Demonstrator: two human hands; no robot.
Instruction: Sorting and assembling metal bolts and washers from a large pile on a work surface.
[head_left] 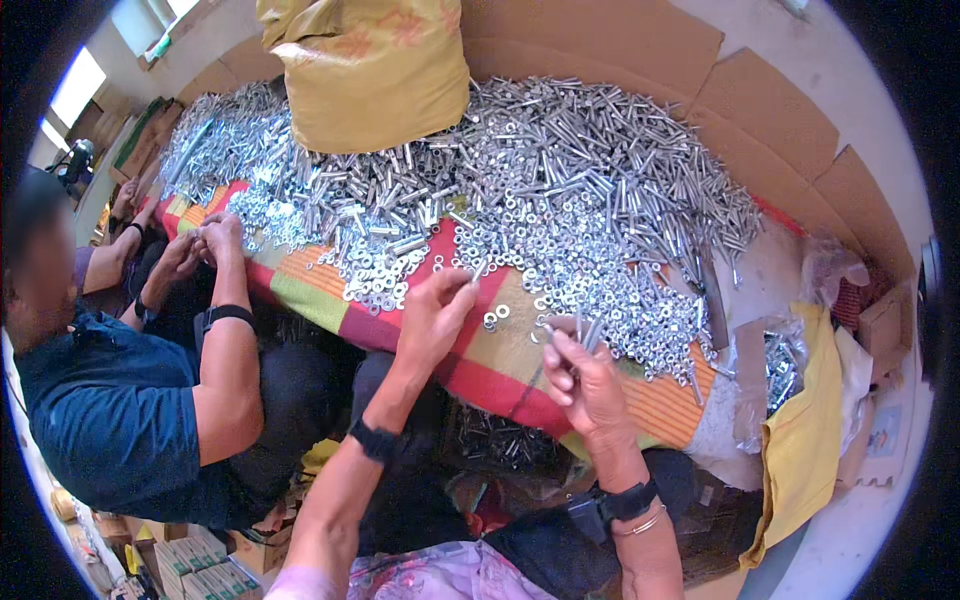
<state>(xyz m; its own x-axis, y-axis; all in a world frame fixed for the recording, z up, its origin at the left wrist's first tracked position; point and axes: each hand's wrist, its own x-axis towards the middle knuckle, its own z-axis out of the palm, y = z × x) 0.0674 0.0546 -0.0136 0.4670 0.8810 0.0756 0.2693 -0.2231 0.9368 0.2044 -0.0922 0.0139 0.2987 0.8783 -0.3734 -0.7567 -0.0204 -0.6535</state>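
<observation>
My left hand is raised over the checked cloth, with its fingers pinched on a small silvery metal bolt. Off to its right, my right hand is curled around several slim metal pieces that look like bolts or sleeves; the fingers partly hide them. A few loose washers lie on the cloth between both hands. Beyond my left hand is a pile of flat washers. Small nuts spread in a heap beside and past my right hand.
A large mound of metal rods and sleeves backs onto cardboard sheets. On the mound sits a yellow sack. At left a co-worker handles small parts. A plastic bag of parts and yellow cloth are at right.
</observation>
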